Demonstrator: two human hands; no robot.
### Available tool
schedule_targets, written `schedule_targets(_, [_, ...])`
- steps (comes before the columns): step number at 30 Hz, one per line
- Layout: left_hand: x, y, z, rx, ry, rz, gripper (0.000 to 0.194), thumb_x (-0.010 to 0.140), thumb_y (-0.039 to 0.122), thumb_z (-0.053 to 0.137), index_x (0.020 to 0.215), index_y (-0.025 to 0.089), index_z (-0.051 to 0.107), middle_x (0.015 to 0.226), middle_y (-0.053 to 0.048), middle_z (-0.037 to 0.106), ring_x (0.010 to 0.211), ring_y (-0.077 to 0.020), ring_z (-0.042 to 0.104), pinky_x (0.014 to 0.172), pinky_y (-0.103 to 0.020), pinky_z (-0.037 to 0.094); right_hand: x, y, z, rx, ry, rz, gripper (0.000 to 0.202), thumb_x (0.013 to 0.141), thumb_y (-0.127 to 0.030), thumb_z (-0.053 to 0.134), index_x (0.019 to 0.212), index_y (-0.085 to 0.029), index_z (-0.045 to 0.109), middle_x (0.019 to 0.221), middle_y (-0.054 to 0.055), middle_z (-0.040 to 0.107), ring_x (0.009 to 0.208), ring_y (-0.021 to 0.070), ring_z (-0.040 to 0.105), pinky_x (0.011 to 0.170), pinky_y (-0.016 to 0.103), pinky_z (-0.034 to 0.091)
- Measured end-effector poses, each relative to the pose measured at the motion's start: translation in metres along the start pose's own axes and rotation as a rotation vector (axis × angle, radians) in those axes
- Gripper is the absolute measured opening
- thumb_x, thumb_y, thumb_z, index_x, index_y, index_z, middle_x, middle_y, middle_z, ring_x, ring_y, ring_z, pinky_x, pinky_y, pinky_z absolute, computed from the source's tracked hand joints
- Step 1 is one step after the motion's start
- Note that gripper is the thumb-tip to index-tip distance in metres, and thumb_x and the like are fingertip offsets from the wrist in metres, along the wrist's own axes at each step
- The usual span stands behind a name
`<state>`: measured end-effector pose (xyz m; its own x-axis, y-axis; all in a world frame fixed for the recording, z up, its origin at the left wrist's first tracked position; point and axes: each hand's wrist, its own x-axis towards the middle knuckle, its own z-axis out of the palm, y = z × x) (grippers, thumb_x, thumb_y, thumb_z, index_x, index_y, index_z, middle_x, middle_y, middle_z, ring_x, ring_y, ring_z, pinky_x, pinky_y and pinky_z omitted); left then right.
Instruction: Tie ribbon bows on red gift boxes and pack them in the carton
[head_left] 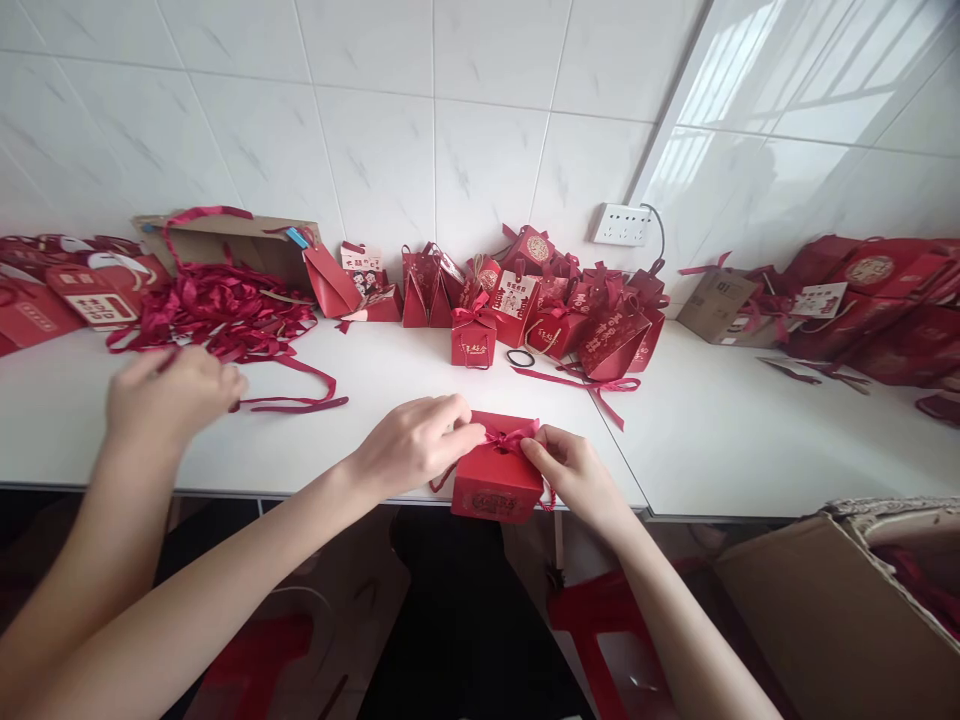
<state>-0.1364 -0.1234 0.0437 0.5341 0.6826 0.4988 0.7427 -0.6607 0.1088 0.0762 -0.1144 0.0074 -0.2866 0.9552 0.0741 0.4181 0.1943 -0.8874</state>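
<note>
A red gift box (495,485) with a dark printed front lies at the table's front edge, a twisted cord handle hanging at each side. Across its top runs a magenta ribbon (506,438) tied in a bow. My left hand (420,440) pinches the bow's left loop between thumb and fingers. On the other side, my right hand (574,468) is closed on the right loop. Just beyond the box, a finished-looking small red box (473,335) with a bow stands upright near a black ring (520,357).
A co-worker's hand (172,395) is at the left, near a heap of magenta ribbons (225,310) spilling from a cardboard box (270,235). Several red gift boxes (615,335) line the wall. A loose ribbon (555,378) lies on the table (720,430). A large carton (802,590) stands front right.
</note>
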Motion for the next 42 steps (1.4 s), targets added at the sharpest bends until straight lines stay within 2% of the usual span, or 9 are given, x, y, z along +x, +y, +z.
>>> schedule_targets(10, [-0.01,0.008,0.009,-0.608,-0.174,-0.507,0.029,0.09,0.038,0.034,0.07,0.02,0.045,0.08,0.0,0.047,0.067,-0.012,0.047,0.064,-0.024,0.042,0.0,0.003,0.004,0.145,-0.023,0.009,0.042,0.083,-0.055,0.046,0.064,-0.019,0.039,0.059,-0.004,0.038,0.055,0.0104,0.033,0.052,0.023,0.025])
schedule_targets(18, [-0.025,0.002,0.018,-0.769,-0.151,-0.464,0.028,0.09,0.035,0.035,0.067,0.02,0.038,0.077,0.001,0.038,0.071,-0.0129,0.041,0.069,-0.025,0.038,0.003,0.008,0.004,0.386,-0.098,0.033,0.039,0.082,-0.051,0.051,0.062,-0.018,0.041,0.06,-0.004,0.039,0.055,0.0098,0.033,0.054,0.025,0.024])
schedule_targets(26, [-0.025,-0.007,0.041,-0.863,0.043,-0.457,0.028,0.084,0.031,0.04,0.06,0.019,0.035,0.073,-0.001,0.043,0.07,-0.0147,0.043,0.067,-0.028,0.04,0.006,0.015,0.013,0.664,-0.102,0.017,0.04,0.077,-0.048,0.057,0.06,-0.019,0.036,0.058,-0.005,0.034,0.052,0.008,0.028,0.052,0.024,0.025])
schedule_targets(29, [-0.031,0.0,0.048,-0.915,0.15,-0.539,0.016,0.082,0.036,0.047,0.081,0.02,0.045,0.089,-0.003,0.05,0.084,-0.017,0.052,0.077,-0.032,0.045,0.001,0.016,0.006,0.472,-0.026,-0.024,0.041,0.08,-0.052,0.053,0.061,-0.019,0.037,0.058,-0.005,0.036,0.055,0.0097,0.034,0.055,0.024,0.029])
schedule_targets(32, [-0.041,0.013,0.054,-0.856,0.319,-0.595,0.044,0.076,0.039,0.059,0.11,0.024,0.036,0.113,-0.007,0.047,0.109,-0.022,0.05,0.09,-0.04,0.045,-0.004,0.023,0.0,0.335,0.122,-0.081,0.039,0.083,-0.056,0.045,0.07,-0.019,0.044,0.071,-0.001,0.047,0.072,0.0146,0.046,0.07,0.029,0.039])
schedule_targets(34, [-0.045,0.019,0.055,-0.773,0.298,-0.558,0.057,0.073,0.038,0.064,0.117,0.026,0.03,0.122,-0.009,0.044,0.117,-0.0244,0.047,0.096,-0.043,0.043,-0.007,0.029,0.002,0.332,0.188,-0.089,0.037,0.084,-0.057,0.042,0.088,-0.021,0.047,0.095,0.004,0.054,0.094,0.0188,0.051,0.084,0.034,0.041])
schedule_targets(36, [-0.043,0.018,0.056,-0.739,0.165,-0.496,0.061,0.075,0.038,0.064,0.122,0.026,0.027,0.128,-0.011,0.043,0.12,-0.025,0.047,0.097,-0.043,0.043,-0.01,0.034,0.008,0.374,0.165,-0.084,0.043,0.085,-0.057,0.042,0.111,-0.023,0.039,0.119,0.008,0.049,0.112,0.0209,0.047,0.093,0.037,0.04])
schedule_targets(39, [-0.033,0.003,0.058,-0.755,0.015,-0.442,0.052,0.082,0.039,0.054,0.126,0.026,0.029,0.134,-0.011,0.041,0.124,-0.0237,0.045,0.1,-0.042,0.042,-0.022,0.033,0.018,0.376,0.177,-0.089,0.055,0.086,-0.055,0.042,0.125,-0.023,0.023,0.128,0.014,0.044,0.116,0.0216,0.047,0.095,0.04,0.041])
schedule_targets(42, [-0.022,-0.012,0.057,-0.688,0.17,-0.557,0.047,0.084,0.042,0.049,0.124,0.023,0.034,0.135,-0.014,0.042,0.127,-0.0253,0.042,0.103,-0.045,0.038,-0.044,0.024,0.022,0.275,0.209,-0.136,0.056,0.087,-0.051,0.044,0.129,-0.022,0.021,0.122,0.014,0.05,0.113,0.0215,0.049,0.097,0.041,0.039])
